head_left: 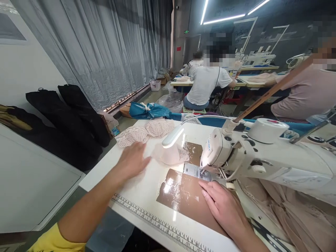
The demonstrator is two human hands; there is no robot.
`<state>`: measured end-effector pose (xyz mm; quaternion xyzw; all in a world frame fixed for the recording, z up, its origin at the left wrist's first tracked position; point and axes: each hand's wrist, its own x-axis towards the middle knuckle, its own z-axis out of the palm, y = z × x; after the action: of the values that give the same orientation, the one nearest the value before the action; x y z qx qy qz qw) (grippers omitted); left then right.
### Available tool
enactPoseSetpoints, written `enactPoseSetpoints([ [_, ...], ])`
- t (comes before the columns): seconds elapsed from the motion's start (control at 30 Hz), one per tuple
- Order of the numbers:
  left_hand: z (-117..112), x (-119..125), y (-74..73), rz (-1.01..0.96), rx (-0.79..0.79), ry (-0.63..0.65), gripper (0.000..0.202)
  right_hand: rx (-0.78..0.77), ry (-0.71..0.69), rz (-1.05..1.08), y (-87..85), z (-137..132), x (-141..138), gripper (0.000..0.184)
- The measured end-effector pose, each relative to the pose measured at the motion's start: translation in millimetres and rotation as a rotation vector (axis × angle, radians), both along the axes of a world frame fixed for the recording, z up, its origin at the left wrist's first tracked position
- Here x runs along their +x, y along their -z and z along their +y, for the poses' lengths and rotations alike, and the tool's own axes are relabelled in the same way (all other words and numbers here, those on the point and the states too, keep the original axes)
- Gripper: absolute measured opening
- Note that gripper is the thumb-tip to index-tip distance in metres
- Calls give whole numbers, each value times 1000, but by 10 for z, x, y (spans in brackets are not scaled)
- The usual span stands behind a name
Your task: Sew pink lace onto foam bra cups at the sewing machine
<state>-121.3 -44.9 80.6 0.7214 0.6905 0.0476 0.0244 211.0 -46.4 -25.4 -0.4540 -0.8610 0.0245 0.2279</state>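
Note:
My left hand (133, 160), a little smeared by motion, reaches over the left of the white sewing table (126, 185), thumb apart from the fingers and nothing visible in its grasp. Just beyond its fingertips lie pale pink lace bra cups (133, 135). To the right of the thumb, a sheer pale cup piece (172, 155) rests under the small lamp (173, 137). My right hand (220, 201) lies with fingers stretched on the brown taped sheet (187, 194), close to the presser foot (206, 174) of the white sewing machine (219, 147). No fabric shows beneath the foot.
Beige fabric (291, 206) is heaped right of the machine, with dark scissors (267, 232) nearby. A ruler strip (157, 222) runs along the front edge. A blue bundle (149, 110) lies beyond the table. Co-workers (203, 84) sit at machines ahead.

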Motion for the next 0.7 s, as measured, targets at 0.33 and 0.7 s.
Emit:
enactPoseSetpoints([
  [0.33, -403, -354, 524, -817, -313, 114, 29, -87, 53, 61, -39, -17, -19, 32],
  [0.7, 190, 1196, 552, -659, -402, 690, 53, -199, -261, 292, -237, -163, 28, 25],
])
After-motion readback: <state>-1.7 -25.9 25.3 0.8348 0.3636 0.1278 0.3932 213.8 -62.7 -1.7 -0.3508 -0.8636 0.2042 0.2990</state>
